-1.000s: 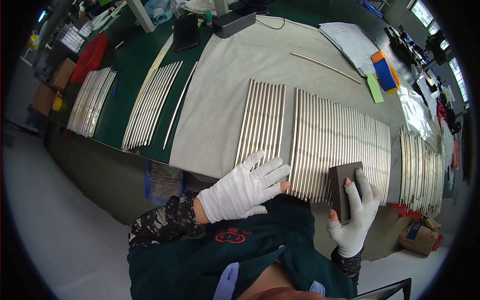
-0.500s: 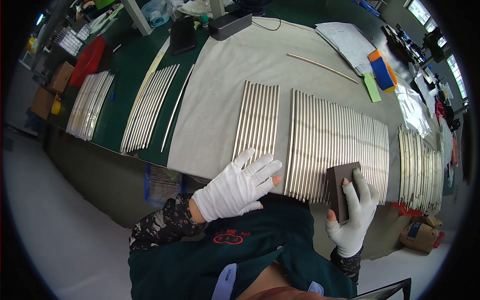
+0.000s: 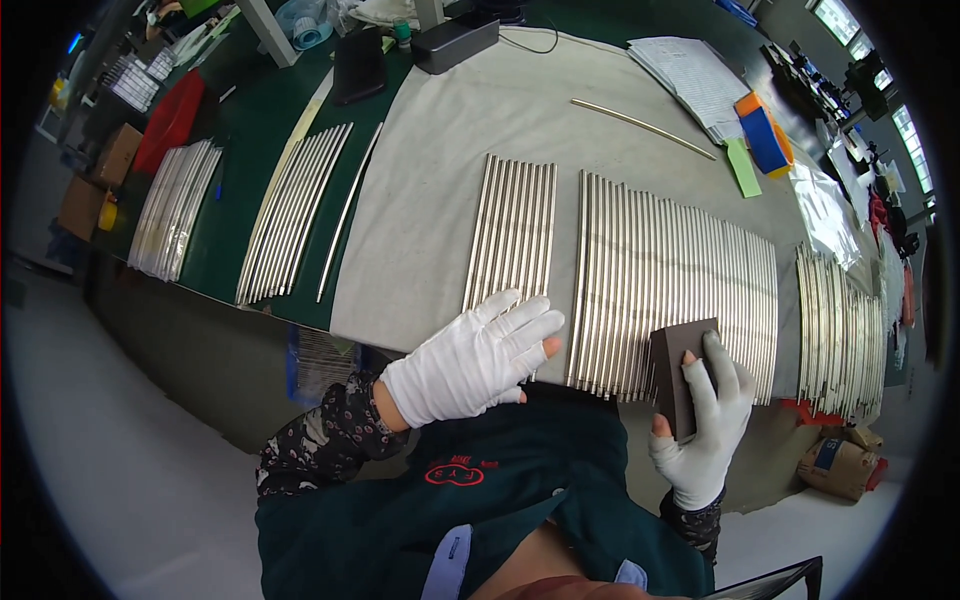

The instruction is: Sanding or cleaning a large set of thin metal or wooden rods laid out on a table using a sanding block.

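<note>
Left hand: white-gloved left hand lies flat and released on the near ends of the narrow batch of silvery metal rods, having slid slightly toward 9 o'clock over the last second.
Right hand: white-gloved right hand remains clenched around the dark brown rectangular sanding block.
Block position: pressed on the near edge of the wide batch of silvery rods, at 3 o'clock from the left hand; unchanged.
Surface: grey cloth-covered surface.
Judgement: rubbing appears paused, with the hands repositioning.

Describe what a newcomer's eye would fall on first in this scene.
Rows of shiny metal rods fan across the grey cloth at centre. At their near ends, the white-gloved left hand presses on a smaller bundle, while the right hand holds a dark sanding block.
</note>
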Available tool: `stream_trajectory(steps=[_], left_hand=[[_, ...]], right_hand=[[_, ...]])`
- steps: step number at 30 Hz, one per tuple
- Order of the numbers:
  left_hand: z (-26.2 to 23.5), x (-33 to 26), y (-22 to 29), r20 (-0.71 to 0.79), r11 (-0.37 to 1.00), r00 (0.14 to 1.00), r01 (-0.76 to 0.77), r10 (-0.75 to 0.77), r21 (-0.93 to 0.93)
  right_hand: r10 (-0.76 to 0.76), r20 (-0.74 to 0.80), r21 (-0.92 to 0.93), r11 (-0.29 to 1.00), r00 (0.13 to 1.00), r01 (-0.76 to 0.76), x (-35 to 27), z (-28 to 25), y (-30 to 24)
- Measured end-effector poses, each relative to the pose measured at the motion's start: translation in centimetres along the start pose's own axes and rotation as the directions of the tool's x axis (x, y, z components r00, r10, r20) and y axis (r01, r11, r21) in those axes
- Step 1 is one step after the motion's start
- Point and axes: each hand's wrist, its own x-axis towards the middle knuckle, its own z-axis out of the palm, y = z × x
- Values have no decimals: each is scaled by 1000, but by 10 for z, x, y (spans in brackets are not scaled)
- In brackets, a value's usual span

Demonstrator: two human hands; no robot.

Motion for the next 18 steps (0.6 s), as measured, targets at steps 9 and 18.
stream_trajectory(steps=[9,18], left_hand=[[3,1,-2,-94,998,996,-13,7,-63],[10,-1,-4,-159,999,986,-48,43,-24]], right_hand=[[4,-10,-5,1000,1000,-4,0,0,1],[-2,-35,-16,1000,999,1,-1,1,2]])
